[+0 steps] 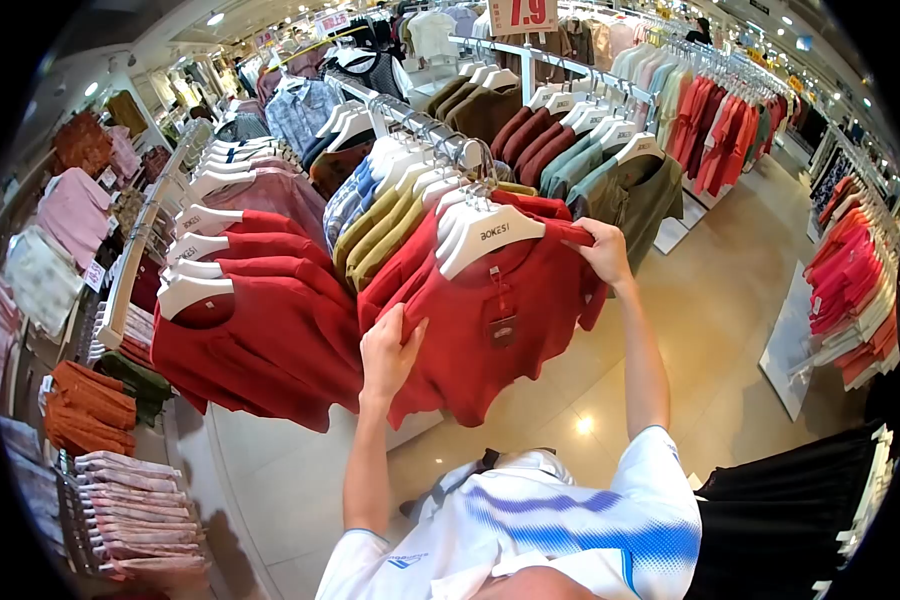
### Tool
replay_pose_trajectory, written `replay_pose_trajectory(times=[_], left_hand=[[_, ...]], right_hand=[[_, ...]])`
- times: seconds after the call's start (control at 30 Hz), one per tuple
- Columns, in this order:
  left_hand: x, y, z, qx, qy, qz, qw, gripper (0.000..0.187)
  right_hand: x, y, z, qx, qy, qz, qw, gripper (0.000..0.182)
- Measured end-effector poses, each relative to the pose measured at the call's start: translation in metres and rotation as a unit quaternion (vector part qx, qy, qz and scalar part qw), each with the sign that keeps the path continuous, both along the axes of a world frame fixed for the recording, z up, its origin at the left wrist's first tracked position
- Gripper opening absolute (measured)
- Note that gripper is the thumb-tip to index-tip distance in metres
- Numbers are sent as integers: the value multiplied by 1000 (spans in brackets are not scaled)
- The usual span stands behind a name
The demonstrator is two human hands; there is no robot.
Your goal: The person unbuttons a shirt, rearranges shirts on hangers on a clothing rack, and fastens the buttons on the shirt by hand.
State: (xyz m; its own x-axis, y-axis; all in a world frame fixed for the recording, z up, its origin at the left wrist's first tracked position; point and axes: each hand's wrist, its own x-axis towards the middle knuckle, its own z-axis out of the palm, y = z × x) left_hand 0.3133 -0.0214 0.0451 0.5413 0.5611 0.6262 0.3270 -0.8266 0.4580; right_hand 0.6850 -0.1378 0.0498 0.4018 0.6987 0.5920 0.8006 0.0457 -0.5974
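A red garment (470, 350) with a dark tag (503, 330) hangs on a white hanger (490, 238) at the front end of a metal rail. On its left side, my left hand (390, 350) pinches the red fabric between thumb and fingers. My right hand (606, 252) grips the cloth near the shoulder at the hanger's right end. More red garments on white hangers hang directly behind it, followed by mustard ones (380, 235). Left of my left hand hangs another group of red garments (270, 330).
Olive garments (635, 195) hang just beyond my right hand. Black clothes (790, 510) are at the lower right, and a rack of pink and red clothes (850, 290) stands at the right. Folded-looking patterned garments (135, 510) hang at lower left. Tiled floor (710, 330) shows between racks.
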Motion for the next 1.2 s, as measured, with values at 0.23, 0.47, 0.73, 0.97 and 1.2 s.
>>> replay_pose_trajectory(times=[0.23,0.47,0.73,0.97,1.2], left_hand=[[-4,-12,-14,-11,-23,68,997,45],[-82,-59,-86,-78,-56,175,980,50],[-202,-46,-202,-221,-101,293,925,20],[-249,45,-162,-154,-94,312,933,24],[-289,109,-109,-62,-176,227,956,6]], right_hand=[[-7,7,-3,21,-71,-41,996,28],[-168,-30,-4,107,-14,-14,994,27],[-370,81,-83,-109,154,472,861,31],[-484,205,-106,9,176,323,930,44],[-522,244,-83,103,150,237,954,19]])
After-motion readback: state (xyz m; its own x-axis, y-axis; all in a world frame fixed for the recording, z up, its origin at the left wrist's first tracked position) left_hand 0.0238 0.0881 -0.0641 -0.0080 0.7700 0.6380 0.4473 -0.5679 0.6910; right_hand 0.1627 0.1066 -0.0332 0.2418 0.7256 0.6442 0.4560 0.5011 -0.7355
